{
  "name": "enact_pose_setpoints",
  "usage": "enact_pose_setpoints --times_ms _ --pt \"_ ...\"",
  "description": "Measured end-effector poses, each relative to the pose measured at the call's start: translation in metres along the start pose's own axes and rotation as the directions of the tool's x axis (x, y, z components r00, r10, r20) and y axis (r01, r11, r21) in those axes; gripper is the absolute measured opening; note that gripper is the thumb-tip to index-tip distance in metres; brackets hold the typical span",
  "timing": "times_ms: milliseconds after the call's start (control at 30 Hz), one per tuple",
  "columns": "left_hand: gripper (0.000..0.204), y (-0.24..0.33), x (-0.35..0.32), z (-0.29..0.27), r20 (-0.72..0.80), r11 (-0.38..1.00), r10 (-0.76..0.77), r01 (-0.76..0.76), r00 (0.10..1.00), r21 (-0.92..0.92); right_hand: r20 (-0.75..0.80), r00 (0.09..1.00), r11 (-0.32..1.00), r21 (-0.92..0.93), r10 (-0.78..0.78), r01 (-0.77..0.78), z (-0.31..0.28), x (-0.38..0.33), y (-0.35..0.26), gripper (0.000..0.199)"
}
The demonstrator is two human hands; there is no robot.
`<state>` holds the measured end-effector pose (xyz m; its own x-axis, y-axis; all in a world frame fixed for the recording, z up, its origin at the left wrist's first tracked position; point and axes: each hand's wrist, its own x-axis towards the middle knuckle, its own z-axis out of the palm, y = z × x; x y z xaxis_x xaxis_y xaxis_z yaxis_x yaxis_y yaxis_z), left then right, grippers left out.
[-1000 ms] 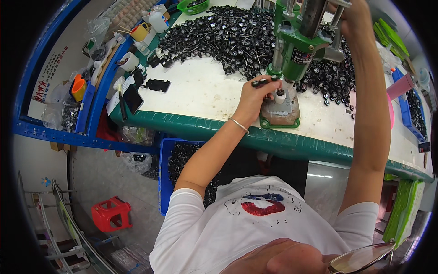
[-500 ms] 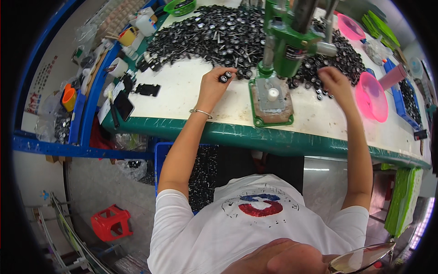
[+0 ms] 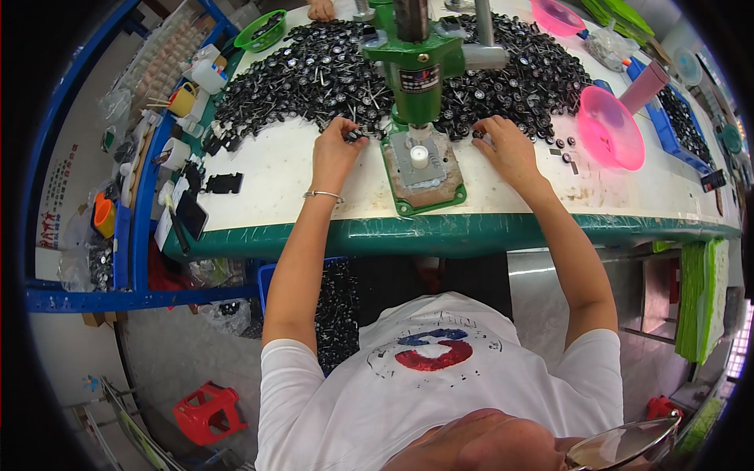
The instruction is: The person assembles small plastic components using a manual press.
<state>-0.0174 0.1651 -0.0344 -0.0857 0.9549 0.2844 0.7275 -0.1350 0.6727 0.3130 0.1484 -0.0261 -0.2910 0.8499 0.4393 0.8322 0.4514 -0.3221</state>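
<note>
My left hand (image 3: 334,155) is closed on a small black toy wheel (image 3: 354,136), pinched at the fingertips left of the green bench press (image 3: 418,86). On the other side of the press, my right hand (image 3: 509,153) pinches another small black wheel (image 3: 477,135) between thumb and fingers. A short white cylinder (image 3: 419,157) stands upright on the grey plate of the press base (image 3: 429,200), between my hands and touched by neither. Behind them spreads a large heap of black wheels and metal axles (image 3: 318,67).
A pink bowl (image 3: 611,129) and a blue tray (image 3: 682,129) of black parts stand at the right. A green basket (image 3: 261,31) is at the far left. A flat black part (image 3: 225,183) and a phone (image 3: 191,213) lie at the left. Another person's hand (image 3: 320,9) shows at the far edge.
My right hand has come from the heap toward the press with a wheel. My left hand still holds its wheel. The view has shifted, and another person's hand now shows at the far edge.
</note>
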Motion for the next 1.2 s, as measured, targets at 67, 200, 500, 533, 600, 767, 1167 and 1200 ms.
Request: enact_pose_setpoints --times_ms 67,200,500,533,600,767,1167,1200 --pt "0.030 -0.007 -0.003 0.000 0.011 0.989 -0.104 0.105 0.995 -0.104 0.001 1.000 0.997 -0.073 -0.013 0.013 0.005 0.003 0.001 0.016" --pt "0.026 -0.008 -0.015 -0.013 0.097 0.904 -0.300 0.315 0.949 -0.289 -0.042 0.999 0.999 -0.009 -0.031 0.030 0.002 0.004 0.005 0.014" --pt "0.014 0.025 -0.035 -0.031 0.151 0.572 -0.267 0.283 0.952 -0.770 0.311 0.942 0.621 0.716 0.127 -0.320 -0.002 0.022 -0.078 0.027" --pt "0.014 0.031 -0.036 -0.028 0.154 0.569 -0.266 0.284 0.952 -0.772 0.316 0.941 0.641 0.700 0.118 -0.316 0.005 0.022 -0.082 0.028" --pt "0.013 0.038 -0.040 -0.024 0.162 0.532 -0.227 0.261 0.960 -0.806 0.325 0.940 0.661 0.684 0.103 -0.309 0.012 0.021 -0.085 0.029" --pt "0.013 0.050 -0.048 -0.014 0.156 0.556 -0.126 0.200 0.980 -0.807 0.103 0.994 0.730 0.676 0.046 -0.104 0.015 0.016 -0.089 0.030" --pt "0.018 0.095 -0.048 0.005 0.246 0.613 0.078 0.148 0.966 -0.776 0.147 0.907 0.381 0.872 0.394 -0.307 -0.060 0.069 -0.016 0.026" --pt "0.016 0.092 -0.046 0.005 0.273 0.585 0.032 0.203 0.962 -0.785 0.093 0.919 0.369 0.897 0.383 -0.244 -0.079 0.080 -0.031 0.034"
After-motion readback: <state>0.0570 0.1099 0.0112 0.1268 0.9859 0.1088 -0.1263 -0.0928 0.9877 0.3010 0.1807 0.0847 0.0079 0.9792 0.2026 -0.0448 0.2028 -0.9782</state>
